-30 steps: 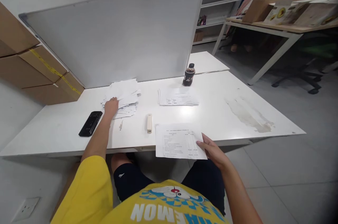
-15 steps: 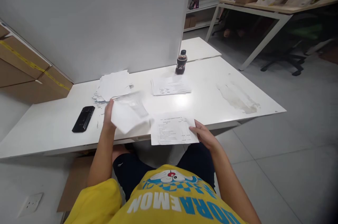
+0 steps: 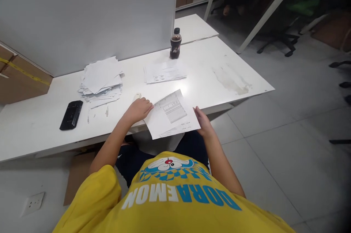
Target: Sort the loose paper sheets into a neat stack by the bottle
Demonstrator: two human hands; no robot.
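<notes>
Two printed paper sheets are held over the table's front edge, one overlapping the other. My left hand (image 3: 140,110) is closed on the upper left edge of the top sheet (image 3: 175,110), which lies slanted and carries a printed table. The lower sheet (image 3: 183,129) shows along the bottom, with lines of small text. My right hand (image 3: 205,121) pinches the papers at the right edge, thumb on top; its other fingers are mostly hidden behind. Just beyond my left hand, on the tabletop, sits a small whitish object (image 3: 137,96), partly covered by the hand.
A messy paper pile (image 3: 101,77) and a black oblong object (image 3: 71,115) lie to the left on the white table (image 3: 203,75). Behind the held sheets are a neater paper stack (image 3: 166,72) and a dark drink bottle (image 3: 175,44). A grey panel (image 3: 95,17) borders the back.
My left hand has moved right, bringing its sheet over the one in my right hand. A paper pile on the left shows more fully. The view has tilted down and right.
</notes>
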